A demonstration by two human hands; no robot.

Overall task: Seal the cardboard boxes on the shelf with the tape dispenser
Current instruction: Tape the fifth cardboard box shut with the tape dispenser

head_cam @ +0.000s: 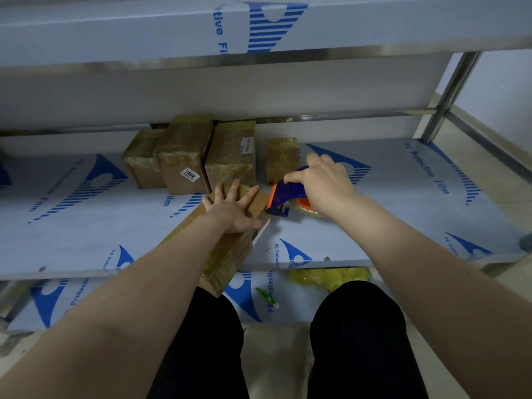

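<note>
A long cardboard box (227, 254) lies slanted on the middle shelf (388, 214), its near end sticking out past the shelf's front edge. My left hand (233, 208) presses flat on its far end, fingers spread. Just right of that end, my right hand (325, 182) grips the blue and orange tape dispenser (285, 197), which rests on the shelf with its blade end touching or nearly touching the box. Several taped cardboard boxes (184, 156) stand at the back of the shelf, one apart on the right (282, 158).
An upper shelf (259, 30) overhangs close above. A steel post (449, 93) stands at the right rear. On the lower shelf lie a yellow plastic bag (331, 277) and a small green object (266, 296). My knees in black trousers are below.
</note>
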